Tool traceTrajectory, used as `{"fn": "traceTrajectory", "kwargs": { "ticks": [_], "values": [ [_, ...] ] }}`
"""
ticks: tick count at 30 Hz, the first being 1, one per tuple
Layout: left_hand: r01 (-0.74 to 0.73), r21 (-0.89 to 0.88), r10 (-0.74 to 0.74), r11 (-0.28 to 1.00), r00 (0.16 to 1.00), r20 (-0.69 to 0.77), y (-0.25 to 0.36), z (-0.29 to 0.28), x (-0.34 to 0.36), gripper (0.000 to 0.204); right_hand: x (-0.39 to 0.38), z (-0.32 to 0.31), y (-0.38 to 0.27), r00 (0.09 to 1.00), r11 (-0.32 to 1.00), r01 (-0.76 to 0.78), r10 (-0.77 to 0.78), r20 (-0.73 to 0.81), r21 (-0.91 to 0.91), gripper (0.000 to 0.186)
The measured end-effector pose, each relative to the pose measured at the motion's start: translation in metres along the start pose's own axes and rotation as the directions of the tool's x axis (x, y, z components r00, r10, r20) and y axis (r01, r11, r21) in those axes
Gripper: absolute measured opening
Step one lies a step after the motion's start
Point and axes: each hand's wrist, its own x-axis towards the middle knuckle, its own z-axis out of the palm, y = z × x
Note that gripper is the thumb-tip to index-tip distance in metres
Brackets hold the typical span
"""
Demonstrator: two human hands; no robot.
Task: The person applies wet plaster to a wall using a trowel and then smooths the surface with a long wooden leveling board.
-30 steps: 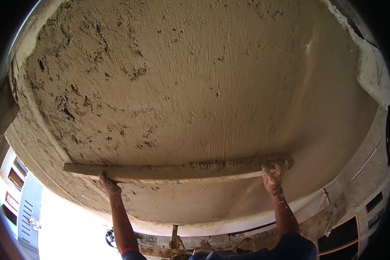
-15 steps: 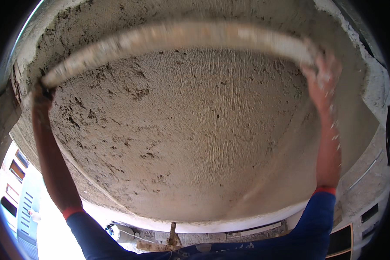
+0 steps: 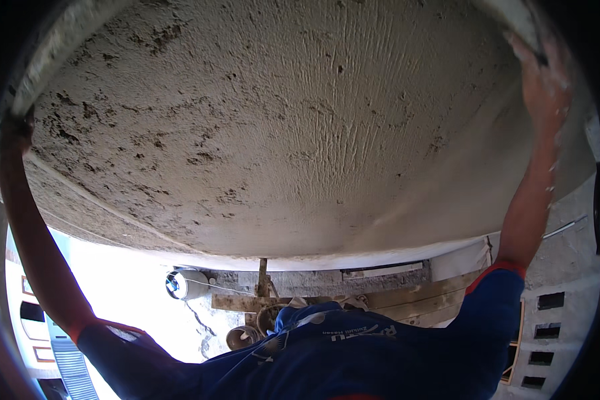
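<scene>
Head view shows my two arms stretched wide and high, and the long board (image 3: 63, 59) I hold has gone up: a second ago it lay across the lower part of the plastered wall (image 3: 293, 153), half a second ago it was a blur over the upper part, and now only its two ends show, the middle being past the top rim. My left hand (image 3: 17, 132) is closed round the left end, dark against the edge; my right hand (image 3: 548, 85) grips the other end, fingers curled on it, somewhat blurred. I cannot tell whether the board touches the wall. With it out of the way, the wall lies bare between my forearms: pitted and rough to the left, streaked in the middle, smoother to the right. For the plaster work, I judge this means the board sits near the top of my reach, with the pits on the left not yet filled. My view has tipped too, so more shows below the wall's lower edge: my blue shirt (image 3: 380, 353), the wooden planks (image 3: 423, 301) and a pale bucket (image 3: 195, 285).
</scene>
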Motion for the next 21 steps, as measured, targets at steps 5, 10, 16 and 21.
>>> {"fn": "traceTrajectory", "kwargs": {
  "ticks": [5,10,16,21],
  "values": [
    [0.137,-0.006,-0.138,0.99,0.989,-0.056,-0.043,-0.032,-0.06,0.029,-0.072,-0.024,-0.107,0.921,0.833,-0.39,0.354,0.163,0.392,0.055],
    [0.153,-0.003,-0.153,0.988,0.988,0.016,-0.192,-0.055,-0.117,0.032,-0.167,-0.047,-0.186,0.852,0.774,-0.508,0.387,0.352,0.378,0.055],
    [0.294,-0.151,-0.308,0.944,0.948,-0.084,-0.306,-0.05,-0.205,0.04,-0.275,-0.048,-0.272,0.882,0.738,-0.457,0.303,0.36,0.497,0.041],
    [0.08,0.061,-0.078,0.995,0.996,-0.042,-0.429,-0.13,-0.228,0.043,-0.339,-0.052,-0.355,0.871,0.674,-0.487,0.326,0.368,0.555,0.042]
  ]
}}
